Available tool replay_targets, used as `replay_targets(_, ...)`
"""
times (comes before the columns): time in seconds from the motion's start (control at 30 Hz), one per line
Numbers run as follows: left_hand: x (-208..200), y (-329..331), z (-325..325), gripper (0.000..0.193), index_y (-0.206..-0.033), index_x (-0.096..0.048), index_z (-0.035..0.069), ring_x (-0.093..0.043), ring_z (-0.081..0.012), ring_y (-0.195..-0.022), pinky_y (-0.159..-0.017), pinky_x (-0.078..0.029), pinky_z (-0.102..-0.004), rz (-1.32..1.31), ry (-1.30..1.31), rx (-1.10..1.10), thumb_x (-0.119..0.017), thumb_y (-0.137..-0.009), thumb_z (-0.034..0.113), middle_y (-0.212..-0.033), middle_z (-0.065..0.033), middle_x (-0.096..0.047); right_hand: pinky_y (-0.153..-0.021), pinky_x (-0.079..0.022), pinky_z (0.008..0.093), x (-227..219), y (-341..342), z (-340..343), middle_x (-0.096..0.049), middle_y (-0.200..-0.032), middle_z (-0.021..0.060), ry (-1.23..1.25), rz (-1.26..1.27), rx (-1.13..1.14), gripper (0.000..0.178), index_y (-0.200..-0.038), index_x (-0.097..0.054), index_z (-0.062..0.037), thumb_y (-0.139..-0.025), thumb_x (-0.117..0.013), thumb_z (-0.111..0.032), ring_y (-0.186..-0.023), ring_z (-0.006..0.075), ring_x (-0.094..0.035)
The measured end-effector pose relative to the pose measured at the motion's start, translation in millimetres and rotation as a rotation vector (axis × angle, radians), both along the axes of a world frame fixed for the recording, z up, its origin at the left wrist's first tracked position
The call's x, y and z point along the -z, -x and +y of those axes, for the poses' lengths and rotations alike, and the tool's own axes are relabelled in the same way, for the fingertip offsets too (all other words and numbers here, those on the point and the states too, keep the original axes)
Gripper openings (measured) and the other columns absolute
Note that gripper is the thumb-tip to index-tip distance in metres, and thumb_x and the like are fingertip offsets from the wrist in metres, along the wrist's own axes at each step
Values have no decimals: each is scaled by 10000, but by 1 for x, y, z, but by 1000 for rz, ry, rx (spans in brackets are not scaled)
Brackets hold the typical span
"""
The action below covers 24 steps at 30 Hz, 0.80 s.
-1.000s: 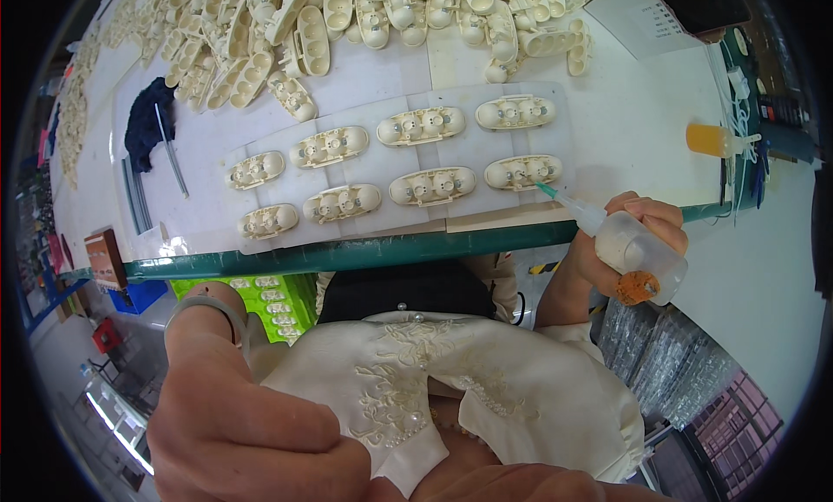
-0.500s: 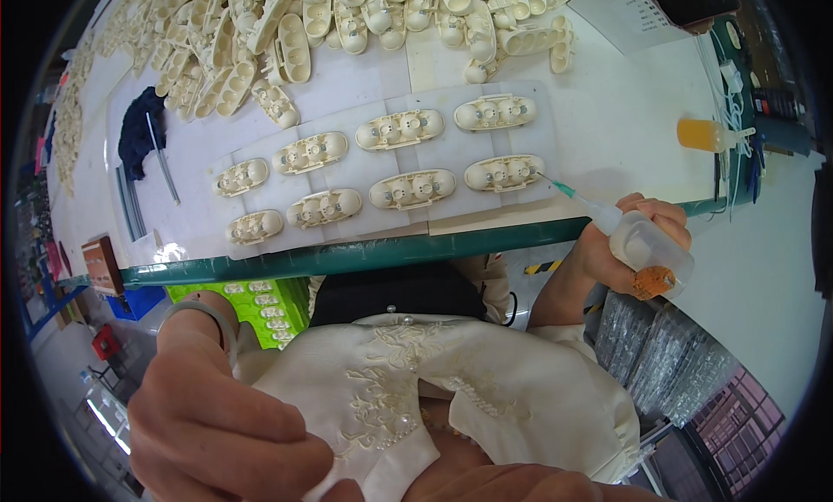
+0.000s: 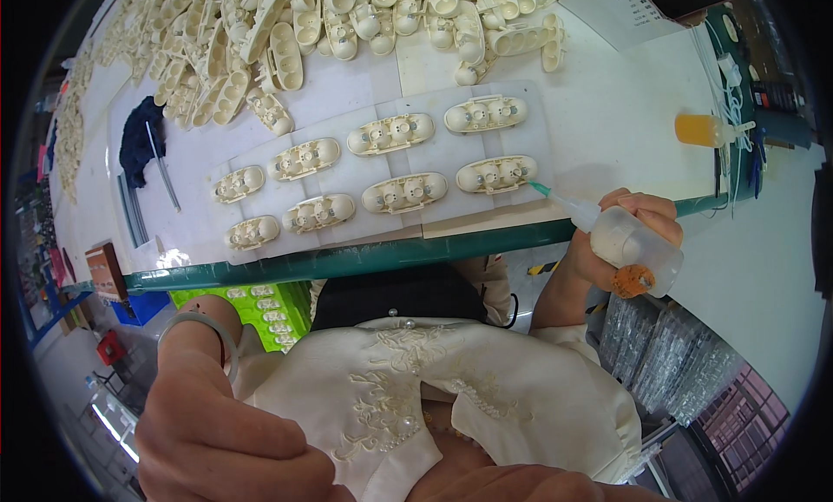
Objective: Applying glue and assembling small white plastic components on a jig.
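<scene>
- While the right hand (image 3: 629, 229) grips a clear squeeze bottle (image 3: 638, 252), fingers wrapped round its body, the bottle lies tilted with its orange cap end (image 3: 632, 281) low and toward the person.
- Bottle's green nozzle tip (image 3: 540, 188) points up-left and sits right at the edge of the nearest cream shell (image 3: 496, 174), lower row, far right; touching or just short of it, cannot tell.
- Eight cream oval shells sit in two rows of four on a white sheet (image 3: 542, 124) at the near edge of the bench (image 3: 625, 94).
- Left hand (image 3: 230, 446) is low in the frame, off the bench, fingers curled against the cream embroidered garment (image 3: 451, 398); cannot tell whether it actually pinches the fabric. Pale bangle (image 3: 195, 324) on that wrist.
- Heap of loose cream shells (image 3: 347, 16) across the far side of the bench, well apart from the sheet.
- Dark blue cloth (image 3: 139, 137) with a thin grey rod (image 3: 162, 177) across it, left of the sheet.
- Small orange-filled bottle (image 3: 701, 131) stands on the bench's right side, clear of the right hand.
- Green crate (image 3: 282, 304) with more cream parts under the bench edge.
</scene>
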<state>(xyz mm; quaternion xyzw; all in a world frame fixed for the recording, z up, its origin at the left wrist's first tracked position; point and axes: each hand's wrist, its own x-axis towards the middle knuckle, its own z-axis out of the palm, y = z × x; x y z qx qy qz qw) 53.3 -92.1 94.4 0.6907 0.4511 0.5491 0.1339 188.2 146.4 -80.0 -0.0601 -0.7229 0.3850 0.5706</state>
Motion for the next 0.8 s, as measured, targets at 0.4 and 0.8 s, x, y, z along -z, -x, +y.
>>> replay_targets(0.4, 46, 1, -82, 337, -1086, -548, -91, -502, -108, -423, -392, -357, -206, 69, 47, -725, -590, -759, -23, -587, -57, -559, -539, -496, 240, -18, -25, 23, -520, -1081, 191, 505, 259, -429, 513, -1038, -463, 42, -838, -611, -406, -714, 194, -592)
replay_targets(0.8, 101, 16, -145, 282, -1109, -632, 72, -532, -79, -714, -599, -442, -203, -45, 554, -1589, -630, -827, 53, -792, -1, -571, -945, -408, 311, -1, 39, 122, -372, -1291, 163, -2, -465, 271, 466, -1225, -343, -30, -817, -558, 38, -1148, 208, -433)
